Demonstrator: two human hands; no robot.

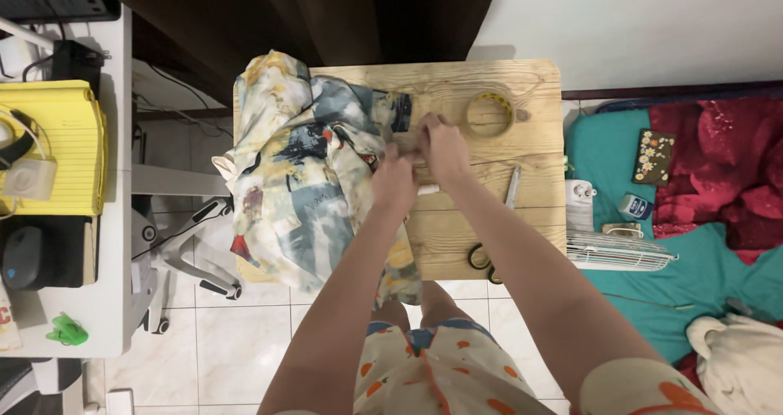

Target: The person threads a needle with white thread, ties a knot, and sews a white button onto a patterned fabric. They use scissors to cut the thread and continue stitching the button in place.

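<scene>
Soft, light patterned blue-and-cream cloth [302,170] is bunching limply on the wooden surface [522,150], both the left hand [393,183] and the right hand [443,147] pinching its gathered edge, likely the surest hold.

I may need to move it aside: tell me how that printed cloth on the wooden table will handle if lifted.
Probably floppy: the printed cloth lies crumpled and droops over the wooden table edge. Likely light, and apt to slide off, since much of it already overhangs.
</scene>
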